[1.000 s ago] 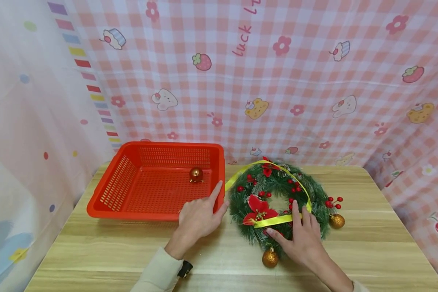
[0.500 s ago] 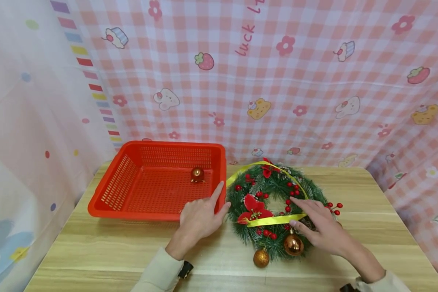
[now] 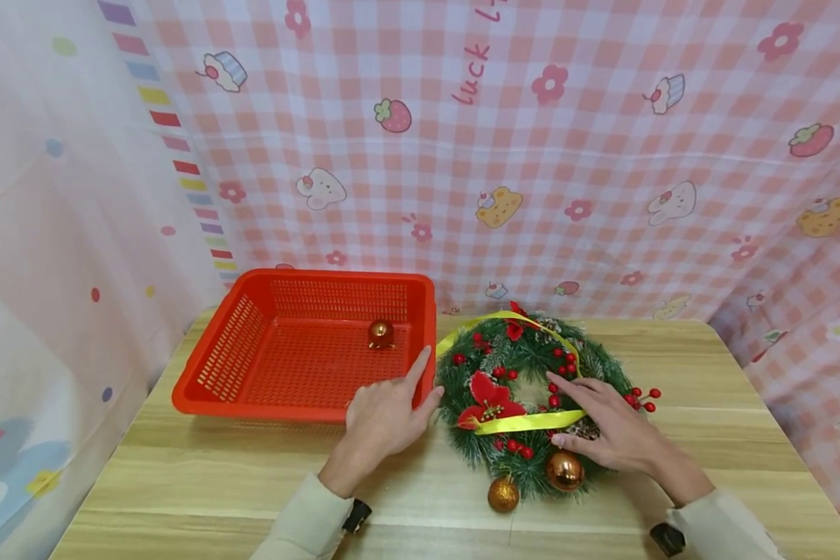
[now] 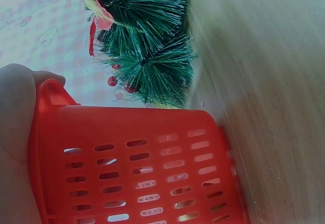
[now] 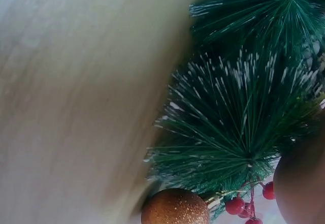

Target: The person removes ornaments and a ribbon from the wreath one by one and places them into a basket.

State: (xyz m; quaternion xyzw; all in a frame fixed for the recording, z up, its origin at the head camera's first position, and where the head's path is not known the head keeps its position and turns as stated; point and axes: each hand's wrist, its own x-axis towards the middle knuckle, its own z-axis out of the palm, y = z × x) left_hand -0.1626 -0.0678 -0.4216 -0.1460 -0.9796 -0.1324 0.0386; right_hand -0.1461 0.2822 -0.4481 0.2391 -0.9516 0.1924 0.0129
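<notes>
My left hand rests at the near right corner of a red plastic basket. Its index finger and thumb are straight; the other fingers are hidden. A shiny copper-coloured ball ornament lies inside the basket. To the right lies a green Christmas wreath with red flowers, berries and a yellow ribbon. My right hand lies over the wreath's right side, fingers extended and thumb near the ribbon. A shiny ball and a glittery ball hang from the wreath's near edge.
Basket and wreath stand side by side on a wooden table. A pink checked curtain hangs behind, and a white curtain is at the left. Red berries stick out past the wreath's right edge.
My right hand has moved from the wreath's near side to its right side, uncovering the shiny ball. The wreath has turned a little. My left hand has stayed at the basket corner.
</notes>
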